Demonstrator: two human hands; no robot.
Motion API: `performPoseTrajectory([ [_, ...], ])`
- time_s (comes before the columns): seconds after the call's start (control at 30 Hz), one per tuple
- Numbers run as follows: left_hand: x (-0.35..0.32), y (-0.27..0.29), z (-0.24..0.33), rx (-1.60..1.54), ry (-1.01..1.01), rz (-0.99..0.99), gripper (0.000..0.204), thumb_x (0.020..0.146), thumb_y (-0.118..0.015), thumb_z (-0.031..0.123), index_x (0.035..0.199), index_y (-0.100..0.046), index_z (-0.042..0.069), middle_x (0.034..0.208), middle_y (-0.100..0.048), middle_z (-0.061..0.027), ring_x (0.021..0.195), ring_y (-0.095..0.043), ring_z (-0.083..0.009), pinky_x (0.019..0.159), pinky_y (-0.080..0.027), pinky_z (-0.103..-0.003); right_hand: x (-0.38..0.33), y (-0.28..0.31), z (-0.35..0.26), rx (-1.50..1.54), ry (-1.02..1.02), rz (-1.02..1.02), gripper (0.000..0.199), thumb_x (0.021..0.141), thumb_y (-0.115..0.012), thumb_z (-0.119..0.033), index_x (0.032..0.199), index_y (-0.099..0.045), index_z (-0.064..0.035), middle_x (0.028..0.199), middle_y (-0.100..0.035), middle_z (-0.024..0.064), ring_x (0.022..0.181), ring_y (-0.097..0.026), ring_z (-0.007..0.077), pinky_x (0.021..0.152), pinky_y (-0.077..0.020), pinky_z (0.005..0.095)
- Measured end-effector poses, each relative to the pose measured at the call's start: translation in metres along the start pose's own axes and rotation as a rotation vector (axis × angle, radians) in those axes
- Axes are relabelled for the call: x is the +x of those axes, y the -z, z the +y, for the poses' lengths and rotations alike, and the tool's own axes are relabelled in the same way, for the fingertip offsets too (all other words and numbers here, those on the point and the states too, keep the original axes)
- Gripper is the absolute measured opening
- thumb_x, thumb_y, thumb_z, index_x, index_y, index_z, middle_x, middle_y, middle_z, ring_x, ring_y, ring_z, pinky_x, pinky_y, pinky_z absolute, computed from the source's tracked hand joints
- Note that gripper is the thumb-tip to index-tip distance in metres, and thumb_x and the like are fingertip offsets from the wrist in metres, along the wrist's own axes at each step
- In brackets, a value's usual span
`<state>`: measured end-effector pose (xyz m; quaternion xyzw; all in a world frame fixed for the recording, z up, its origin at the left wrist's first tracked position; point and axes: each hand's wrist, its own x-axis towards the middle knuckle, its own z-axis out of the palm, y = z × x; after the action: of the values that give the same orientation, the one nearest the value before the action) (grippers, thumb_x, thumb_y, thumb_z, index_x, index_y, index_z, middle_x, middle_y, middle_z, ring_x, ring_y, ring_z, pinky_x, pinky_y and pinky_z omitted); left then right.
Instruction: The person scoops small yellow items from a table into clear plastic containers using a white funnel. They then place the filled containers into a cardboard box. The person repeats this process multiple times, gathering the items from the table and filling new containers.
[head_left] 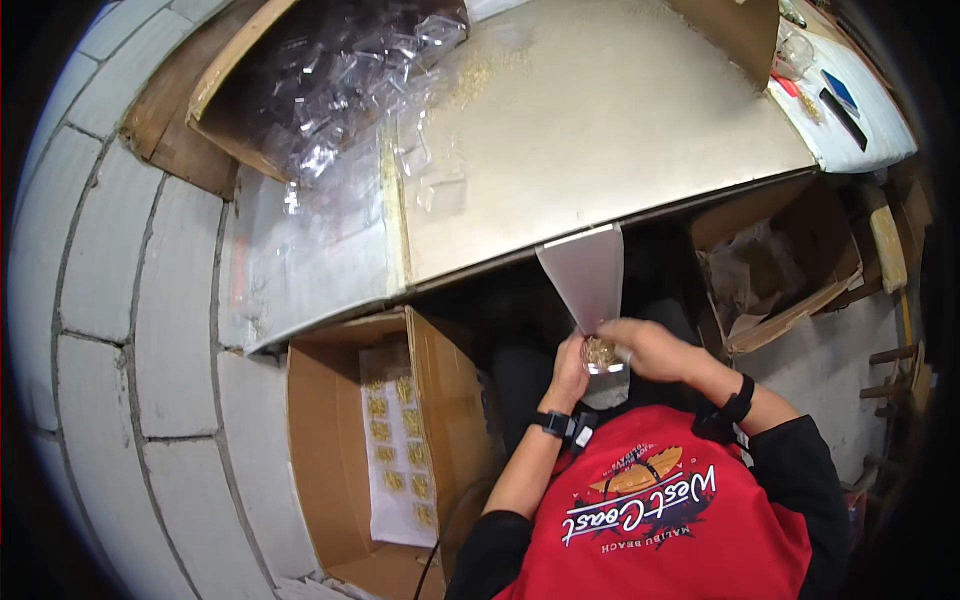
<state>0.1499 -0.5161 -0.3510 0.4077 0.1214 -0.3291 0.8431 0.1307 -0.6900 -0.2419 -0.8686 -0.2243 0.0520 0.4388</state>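
In front of my lap, a small clear plastic box (603,355) filled with gold-coloured bits sits between my hands. My left hand (568,374) grips it from the left side, fingers closed around it. On the opposite side, my right hand (655,349) is curled against the box's upper right edge, its fingers slightly blurred. Directly beyond the box, a grey metal chute (588,272) slopes down from the table's front edge toward my hands. Part of a grey surface (606,390) shows just below the box.
The table (600,110) carries scattered gold bits and a heap of clear plastic boxes (350,90) spilling from a carton at the left. An open carton (455,420) at lower left holds filled packs. Another carton (840,270) stands right. A blue item (841,92) lies far right.
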Motion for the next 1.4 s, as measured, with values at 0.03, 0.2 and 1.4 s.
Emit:
performPoseTrajectory([
  [0.03, 0.003, -0.006, 0.0, 0.003, -0.06, 0.049, 0.039, 0.099, -0.039, 0.034, 0.112, -0.055, 0.0, 0.098, -0.064, -0.009, 0.08, -0.066, -0.0185, 0.062, -0.055, -0.03, 0.004, -0.001, 0.0, -0.053, -0.072, -0.198, 0.038, 0.073, -0.054, 0.006, 0.111, -0.058, 0.0015, 0.109, -0.06, 0.0207, 0.104, -0.057, 0.0367, 0.09, -0.0469, 0.0397],
  [0.2, 0.002, 0.025, -0.002, -0.117, 0.049, 0.097, 0.035, 0.098, -0.047, 0.029, 0.111, -0.056, -0.002, 0.103, -0.063, -0.0106, 0.09, -0.064, -0.0198, 0.08, -0.053, -0.034, 0.082, 0.062, -0.031, -0.152, 0.169, -0.032, 0.032, 0.072, -0.058, 0.002, 0.104, -0.062, 0.0007, 0.102, -0.063, 0.0172, 0.093, -0.062, 0.0345, 0.08, -0.0514, 0.0387],
  [1.4, 0.004, -0.013, 0.019, -0.022, 0.062, 0.126, 0.041, 0.099, -0.036, 0.031, 0.116, -0.05, -0.004, 0.106, -0.062, -0.0158, 0.09, -0.066, -0.027, 0.066, -0.058, -0.04, 0.18, 0.079, 0.015, -0.462, 0.012, 0.252, 0.045, 0.092, -0.05, -0.03, 0.132, -0.047, -0.0093, 0.139, -0.042, 0.0152, 0.134, -0.033, 0.0315, 0.109, -0.0271, 0.042],
])
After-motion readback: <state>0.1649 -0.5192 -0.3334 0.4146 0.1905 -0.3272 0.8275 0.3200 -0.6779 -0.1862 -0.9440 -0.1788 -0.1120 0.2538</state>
